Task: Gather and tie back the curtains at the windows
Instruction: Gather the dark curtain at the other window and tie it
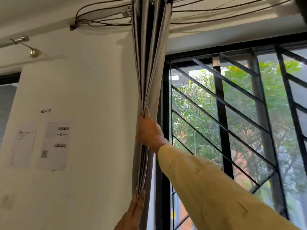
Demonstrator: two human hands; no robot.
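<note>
hanging curtain (150,63): grey, bunched into narrow folds at the left edge of the window (166,113), beside the wall (99,97).
right hand (149,131): reaches in from the right in a tan sleeve (207,188); fingers wrapped around the bunched folds, thumb pointing up.
left hand (132,213): lower on the same folds, at the bottom of view; straight fingers laid flat along them.
window: black frame, slanted black bars (216,100), green trees behind.
wall: white, with printed sheets (54,143) and a "ws-05" label (45,111).
top: dark cords (103,19) running to the curtain.
</note>
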